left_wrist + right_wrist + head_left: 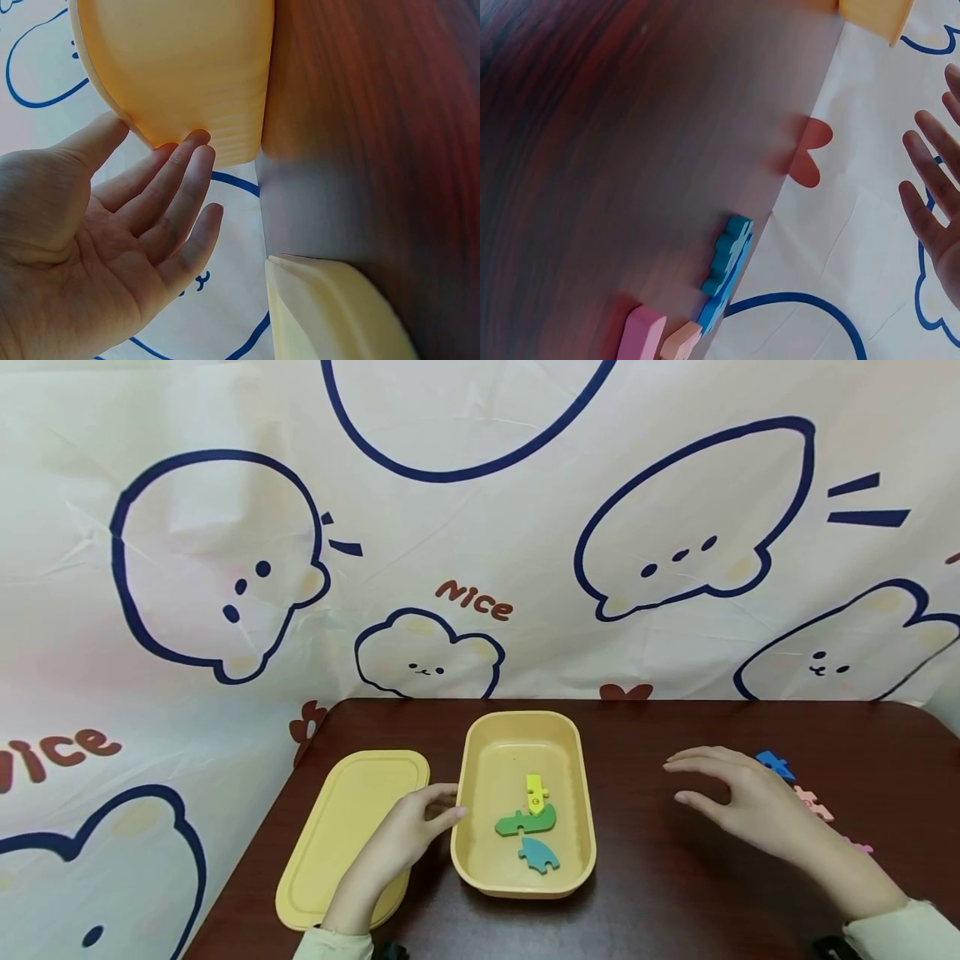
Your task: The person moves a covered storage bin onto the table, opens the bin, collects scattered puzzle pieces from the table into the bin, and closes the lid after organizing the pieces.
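A yellow plastic box (525, 893) stands on the table with three foam-like puzzle pieces inside: a yellow one (535, 793), a green one (525, 821) and a teal one (538, 855). My left hand (408, 827) holds the box's left rim, thumb on the edge and fingertips against the outer wall (225, 97). To the right of the box, my right hand (742, 797) hovers over the table with relaxed fingers and nothing in them. Beyond it lie a blue puzzle piece (776, 765), a peach one (813, 802) and a pink one (642, 334), mostly hidden by the wrist in the head view.
The box's flat yellow lid (337, 827) lies left of the box, partly under the left forearm in the head view. A dark wooden table (637, 877) carries everything. Behind it hangs a white cloth (525, 527) with cartoon outlines.
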Demonstrator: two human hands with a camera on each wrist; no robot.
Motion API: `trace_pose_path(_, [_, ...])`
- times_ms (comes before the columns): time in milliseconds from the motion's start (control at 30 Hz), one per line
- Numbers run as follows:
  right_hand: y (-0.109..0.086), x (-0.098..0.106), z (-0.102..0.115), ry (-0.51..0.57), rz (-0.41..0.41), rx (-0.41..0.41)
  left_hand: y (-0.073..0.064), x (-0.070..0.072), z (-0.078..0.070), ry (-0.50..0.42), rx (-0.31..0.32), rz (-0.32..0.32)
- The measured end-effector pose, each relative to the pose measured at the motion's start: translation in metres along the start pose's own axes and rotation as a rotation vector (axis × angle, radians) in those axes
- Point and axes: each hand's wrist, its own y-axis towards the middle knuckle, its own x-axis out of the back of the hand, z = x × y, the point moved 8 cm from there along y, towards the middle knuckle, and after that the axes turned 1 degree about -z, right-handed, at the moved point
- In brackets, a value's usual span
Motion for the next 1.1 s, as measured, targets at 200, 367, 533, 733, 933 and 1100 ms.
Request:
trace_pose_path(200, [-0.007, 0.003, -0.008, -0.008, -0.007, -0.010, 0.000, -0.001, -0.001, 0.003, -0.003, 0.008])
trace_pose_path(367, [-0.013, 0.007, -0.016, -0.025, 0.004, -0.045, 0.000, -0.002, -0.001, -0.002, -0.005, 0.006])
trace_pose_path(533, [-0.015, 0.008, -0.023, -0.045, 0.017, -0.062, 0.000, -0.001, 0.000, 0.006, 0.002, 0.009])
trace_pose_path(733, [-0.018, 0.010, -0.032, -0.030, 0.002, -0.037, 0.001, 0.000, 0.001, 0.010, 0.008, 0.016])
trace_pose_path(933, [-0.023, 0.010, -0.042, -0.027, 0.005, -0.004, 0.001, -0.001, 0.002, 0.013, 0.015, 0.020])
trace_pose_path(1100, [-0.026, 0.009, -0.053, -0.016, 0.022, -0.024, 0.001, 0.000, 0.002, 0.009, 0.014, 0.018])
